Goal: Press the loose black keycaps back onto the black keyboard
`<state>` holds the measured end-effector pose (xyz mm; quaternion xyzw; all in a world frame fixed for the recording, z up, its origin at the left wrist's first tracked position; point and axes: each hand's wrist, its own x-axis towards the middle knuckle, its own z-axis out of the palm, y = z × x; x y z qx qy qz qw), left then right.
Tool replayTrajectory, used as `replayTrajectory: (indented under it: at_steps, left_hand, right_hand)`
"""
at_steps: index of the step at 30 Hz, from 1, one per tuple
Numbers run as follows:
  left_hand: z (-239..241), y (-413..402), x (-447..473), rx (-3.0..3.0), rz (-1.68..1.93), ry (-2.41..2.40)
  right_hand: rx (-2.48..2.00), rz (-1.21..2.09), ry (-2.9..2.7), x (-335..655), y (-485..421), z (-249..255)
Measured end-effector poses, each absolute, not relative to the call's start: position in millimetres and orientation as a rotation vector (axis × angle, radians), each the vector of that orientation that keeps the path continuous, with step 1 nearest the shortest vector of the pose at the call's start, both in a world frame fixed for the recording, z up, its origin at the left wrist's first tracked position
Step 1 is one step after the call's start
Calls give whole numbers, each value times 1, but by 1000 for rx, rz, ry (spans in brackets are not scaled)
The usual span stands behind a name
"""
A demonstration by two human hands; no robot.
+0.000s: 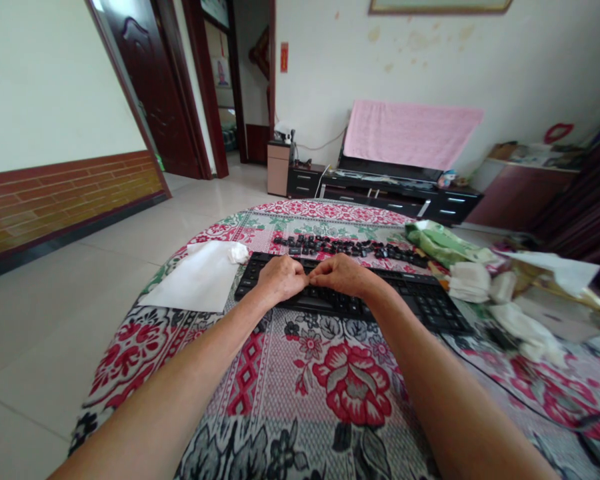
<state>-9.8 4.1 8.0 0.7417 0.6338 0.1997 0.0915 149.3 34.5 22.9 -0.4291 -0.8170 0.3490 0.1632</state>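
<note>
A black keyboard [415, 287] lies across the cloth-covered table, its keys partly off. Over its left half, my left hand [283, 275] has its fingers curled, the tips pinched together. My right hand [341, 274] meets it from the right, thumb and forefinger pressed together close to the left fingertips. What the fingers hold, if anything, is too small to make out. Behind the keyboard, loose black keycaps [350, 247] are spread in a long row.
A white paper sheet [195, 280] with a crumpled tissue [238, 253] lies left of the keyboard. To the right are a green cloth [445, 245], folded white cloths [470, 281] and a clear plastic bag [555, 310]. The keyboard's cable [505, 387] runs right over the patterned tablecloth [300, 373].
</note>
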Motion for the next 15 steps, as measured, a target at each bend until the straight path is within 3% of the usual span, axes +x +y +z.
replayTrajectory:
  at_steps: [15]
  left_hand:
    - [9,1,-8,2143,636,1916]
  right_hand:
    - [-1187,974,-2255,155,36,12]
